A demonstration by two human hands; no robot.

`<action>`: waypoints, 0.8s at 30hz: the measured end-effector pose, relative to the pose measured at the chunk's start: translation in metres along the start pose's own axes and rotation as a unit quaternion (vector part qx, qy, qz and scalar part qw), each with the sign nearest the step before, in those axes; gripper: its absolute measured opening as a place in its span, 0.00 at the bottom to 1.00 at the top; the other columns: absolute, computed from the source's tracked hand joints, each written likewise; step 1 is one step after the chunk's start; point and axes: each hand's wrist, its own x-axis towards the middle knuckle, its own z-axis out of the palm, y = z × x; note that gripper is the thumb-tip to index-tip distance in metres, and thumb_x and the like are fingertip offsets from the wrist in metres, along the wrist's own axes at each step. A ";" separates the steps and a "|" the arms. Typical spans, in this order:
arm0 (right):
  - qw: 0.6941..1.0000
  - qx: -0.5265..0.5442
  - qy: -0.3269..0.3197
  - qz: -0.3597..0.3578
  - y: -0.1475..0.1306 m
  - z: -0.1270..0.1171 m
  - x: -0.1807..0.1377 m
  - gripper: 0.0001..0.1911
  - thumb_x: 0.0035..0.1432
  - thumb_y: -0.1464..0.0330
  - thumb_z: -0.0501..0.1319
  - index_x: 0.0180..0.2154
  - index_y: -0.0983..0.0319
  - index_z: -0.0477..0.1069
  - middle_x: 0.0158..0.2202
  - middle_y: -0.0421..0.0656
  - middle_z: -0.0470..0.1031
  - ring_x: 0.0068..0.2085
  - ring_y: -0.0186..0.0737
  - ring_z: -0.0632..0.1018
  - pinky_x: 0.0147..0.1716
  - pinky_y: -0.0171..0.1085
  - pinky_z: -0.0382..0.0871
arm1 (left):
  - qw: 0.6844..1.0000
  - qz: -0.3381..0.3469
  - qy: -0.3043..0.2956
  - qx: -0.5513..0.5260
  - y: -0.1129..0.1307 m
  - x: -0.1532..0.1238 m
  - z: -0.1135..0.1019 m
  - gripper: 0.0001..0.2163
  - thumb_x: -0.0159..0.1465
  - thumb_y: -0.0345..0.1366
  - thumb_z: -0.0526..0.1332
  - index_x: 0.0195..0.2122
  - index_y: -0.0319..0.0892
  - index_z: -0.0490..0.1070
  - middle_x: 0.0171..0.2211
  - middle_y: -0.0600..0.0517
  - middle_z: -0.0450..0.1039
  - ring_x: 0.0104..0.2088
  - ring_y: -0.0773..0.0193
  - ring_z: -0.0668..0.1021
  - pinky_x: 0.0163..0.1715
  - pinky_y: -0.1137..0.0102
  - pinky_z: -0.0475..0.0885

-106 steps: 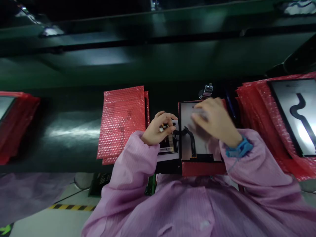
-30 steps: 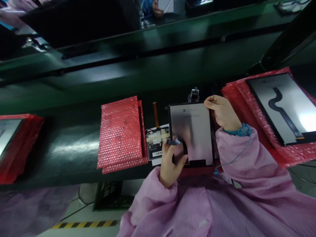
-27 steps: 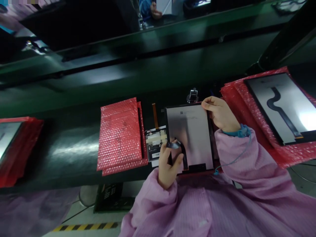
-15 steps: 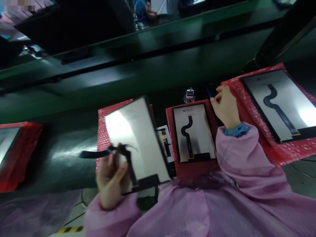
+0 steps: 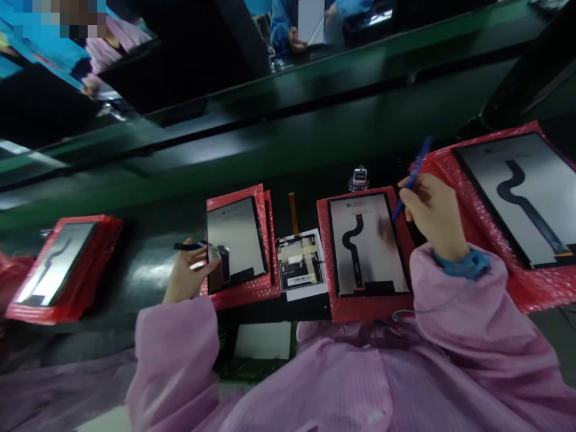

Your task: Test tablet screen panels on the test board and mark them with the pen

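A: what's gripped rn?
B: right hand (image 5: 434, 213) closed on a pen (image 5: 419, 164), left hand (image 5: 186, 276) pinching a ribbon (image 5: 191, 246) off the left panel (image 5: 238, 237)
A: and the middle panel (image 5: 374, 252)?
B: just left of the pen, right hand nearer, long axis running away from the wearer

Small silver counter (image 5: 359, 177) on the dark bench (image 5: 148, 240), black post (image 5: 522, 78) upper right, co-worker's blue sleeve (image 5: 279, 27) beyond
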 end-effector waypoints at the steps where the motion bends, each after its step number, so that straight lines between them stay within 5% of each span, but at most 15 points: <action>1: 0.997 0.070 -0.010 0.021 -0.007 -0.005 -0.011 0.02 0.60 0.68 0.60 0.37 0.58 0.69 0.22 0.36 0.67 0.20 0.33 0.67 0.20 0.33 0.61 | 0.997 0.038 0.039 0.045 0.001 -0.008 -0.003 0.39 0.31 0.51 0.80 0.44 0.43 0.72 0.47 0.43 0.76 0.49 0.47 0.77 0.50 0.49 0.75; 5: 0.975 0.194 -0.080 0.073 -0.032 -0.011 -0.065 0.10 0.61 0.64 0.64 0.32 0.58 0.65 0.20 0.34 0.65 0.18 0.29 0.67 0.15 0.29 0.57 | 0.961 0.213 0.146 0.098 0.024 -0.075 0.009 0.27 0.54 0.57 0.68 0.46 0.42 0.75 0.51 0.41 0.75 0.50 0.49 0.78 0.49 0.53 0.77; 7: 0.970 0.173 -0.164 0.055 -0.039 -0.002 -0.093 0.10 0.59 0.66 0.65 0.29 0.59 0.65 0.21 0.35 0.67 0.19 0.28 0.68 0.17 0.29 0.59 | 0.960 0.262 0.092 0.042 0.048 -0.126 0.033 0.17 0.66 0.49 0.62 0.49 0.42 0.73 0.49 0.44 0.76 0.49 0.55 0.79 0.50 0.59 0.76; 9: 0.958 0.152 -0.244 0.016 -0.043 0.012 -0.117 0.10 0.58 0.68 0.65 0.27 0.60 0.65 0.23 0.36 0.69 0.21 0.28 0.69 0.20 0.28 0.61 | 0.937 0.321 -0.138 0.026 0.072 -0.175 0.066 0.14 0.72 0.44 0.54 0.50 0.42 0.72 0.44 0.45 0.78 0.48 0.58 0.80 0.47 0.65 0.77; 11: 0.948 0.132 -0.289 -0.004 -0.043 0.025 -0.135 0.11 0.58 0.69 0.63 0.26 0.61 0.64 0.22 0.35 0.68 0.22 0.27 0.67 0.21 0.28 0.60 | 0.852 0.385 -0.354 0.017 0.089 -0.213 0.098 0.17 0.73 0.47 0.51 0.47 0.41 0.72 0.38 0.45 0.78 0.42 0.58 0.81 0.43 0.67 0.77; 13: 0.947 0.120 -0.298 -0.009 -0.041 0.032 -0.145 0.12 0.59 0.69 0.61 0.26 0.60 0.60 0.21 0.34 0.64 0.22 0.26 0.64 0.21 0.28 0.57 | 0.820 0.401 -0.407 0.012 0.096 -0.236 0.123 0.22 0.75 0.49 0.42 0.40 0.41 0.71 0.31 0.46 0.77 0.33 0.60 0.79 0.34 0.67 0.75; 18: 0.913 0.085 -0.398 0.037 -0.038 0.023 -0.153 0.15 0.64 0.66 0.56 0.25 0.60 0.57 0.20 0.34 0.59 0.23 0.28 0.61 0.23 0.31 0.55 | 0.774 0.378 -0.508 -0.014 0.093 -0.246 0.137 0.30 0.73 0.54 0.32 0.36 0.41 0.67 0.27 0.48 0.75 0.25 0.62 0.76 0.26 0.69 0.67; 21: 0.890 0.061 -0.447 0.070 -0.041 0.014 -0.157 0.16 0.66 0.63 0.53 0.25 0.60 0.59 0.22 0.36 0.63 0.24 0.30 0.64 0.24 0.32 0.59 | 0.724 0.353 -0.593 -0.002 0.097 -0.239 0.124 0.32 0.72 0.56 0.31 0.37 0.41 0.67 0.28 0.48 0.75 0.25 0.63 0.75 0.25 0.68 0.65; 24: 0.908 0.030 -0.410 0.075 -0.047 -0.002 -0.152 0.20 0.62 0.54 0.56 0.22 0.58 0.60 0.20 0.38 0.64 0.21 0.32 0.65 0.21 0.36 0.61 | 0.688 0.319 -0.651 -0.005 0.098 -0.226 0.103 0.31 0.72 0.57 0.34 0.35 0.41 0.68 0.26 0.49 0.73 0.24 0.64 0.71 0.24 0.68 0.63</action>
